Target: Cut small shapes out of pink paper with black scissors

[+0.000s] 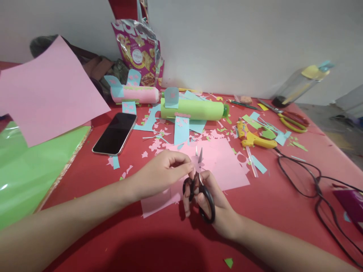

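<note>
Between thumb and fingers, my left hand [167,172] pinches a small pink paper cutout [197,161]; its exact shape is partly hidden. My right hand [217,204] holds black-handled scissors [209,206], fingers through the loops. The scissor blades point away from me, slightly apart, at the cutout. Under both hands lies a pink paper sheet [229,166] on the red table. Just beyond it rests a green paper-wrapped bottle [198,109] with light blue paper fins. Behind that, to the left, lies a pink-wrapped bottle [138,94] with similar fins.
A phone [115,134] and a large pink sheet [48,94] are at left. At right lie a yellow glue gun [252,138] with a looping black cord [317,181], other scissors [289,118] and a clear bottle [302,85]. A snack bag [138,53] stands behind. Paper scraps litter the middle.
</note>
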